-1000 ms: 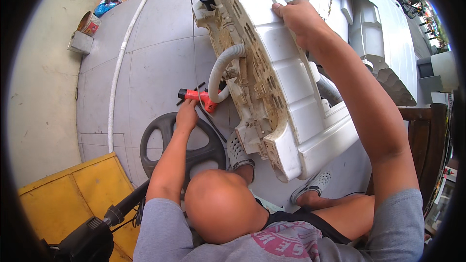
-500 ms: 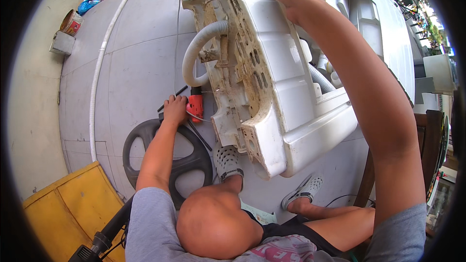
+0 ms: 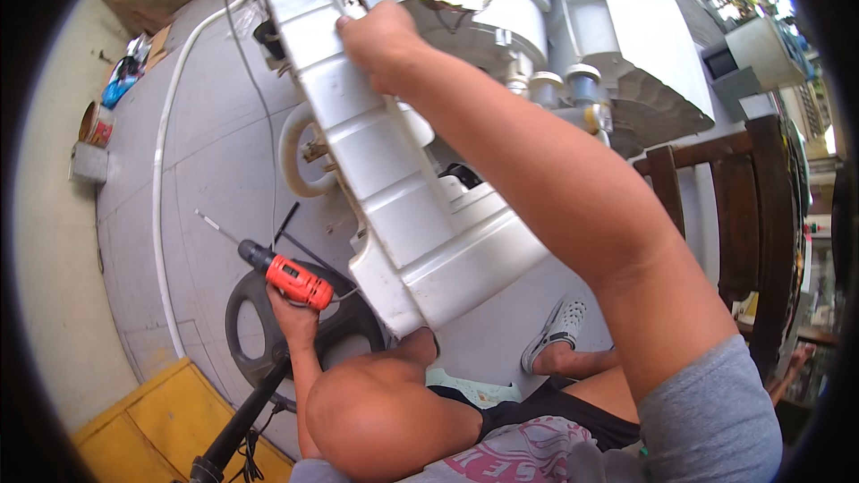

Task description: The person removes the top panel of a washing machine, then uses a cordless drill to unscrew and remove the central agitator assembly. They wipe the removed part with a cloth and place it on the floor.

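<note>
I've got lift-off at eight o'clock: the red drill (image 3: 300, 282), down on the floor half a second ago, is now up in the left hand (image 3: 293, 317), its long bit (image 3: 217, 226) aimed at ten. That hand is curled around it from below, some fingers hidden, so I can't tell how tight. Just left of twelve, the right hand (image 3: 385, 40) is nearly closed, pinching the edge of the white panel (image 3: 376, 143), which runs from eleven down to six — and its grimy, slotted underside has swung mostly out of my view. For the work in hand, I'd judge that means the tool is ready while the panel stays supported. Now my count: one drill, one bit, one panel; one curved hose (image 3: 293, 165) toward ten; one black wheel-shaped base (image 3: 246, 322) between seven and eight, with one yellow board (image 3: 183, 425) farther out that way; two capped cylinders — one (image 3: 546, 85), two (image 3: 586, 80) — about half past one; one wooden chair (image 3: 761, 206) at three; one clog (image 3: 564, 326) showing at four.
</note>
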